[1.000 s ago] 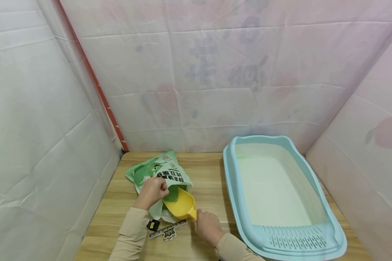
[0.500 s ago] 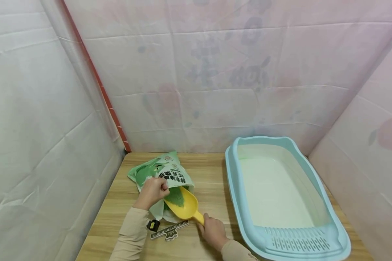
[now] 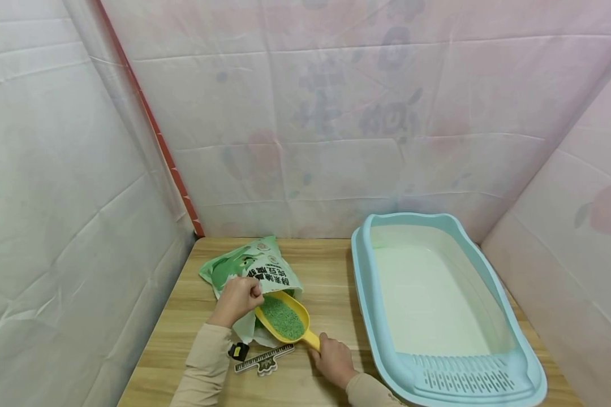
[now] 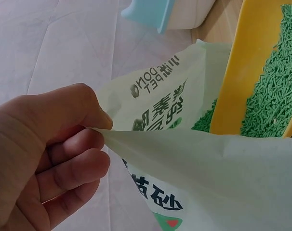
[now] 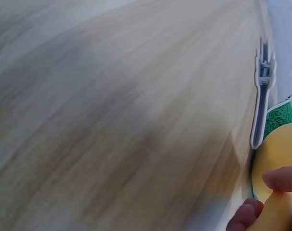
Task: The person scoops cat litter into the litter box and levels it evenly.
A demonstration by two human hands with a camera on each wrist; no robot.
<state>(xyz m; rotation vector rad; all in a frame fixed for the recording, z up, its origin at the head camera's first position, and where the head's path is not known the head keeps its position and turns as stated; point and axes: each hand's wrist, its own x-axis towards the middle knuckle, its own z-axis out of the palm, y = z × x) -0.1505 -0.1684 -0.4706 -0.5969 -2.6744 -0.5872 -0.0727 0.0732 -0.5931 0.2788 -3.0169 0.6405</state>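
Note:
My left hand (image 3: 238,298) pinches the edge of the open bag (image 3: 280,270), a green and white bag of green pellet cat litter; the left wrist view has thumb and forefinger on the bag's rim (image 4: 105,130). A yellow scoop (image 3: 302,312) lies at the bag's mouth, its tip still inside. Green pellets (image 3: 285,321) fill much of its bowl. Around the scoop's handle (image 3: 312,340) curl the fingers of my right hand (image 3: 333,360); the right wrist view shows the thumb (image 5: 281,178) laid along the handle.
At the right stands a light blue litter tray (image 3: 358,271) with a slotted front step. In front of the bag lie a ruler-like bag clip (image 3: 265,359) and, by the left wrist, a small black object (image 3: 239,351). Fabric walls (image 3: 305,169) enclose the wooden table.
The right hand has drawn the scoop slightly right and toward me, and its bowl now shows far more green pellets. The left hand keeps its pinch on the bag.

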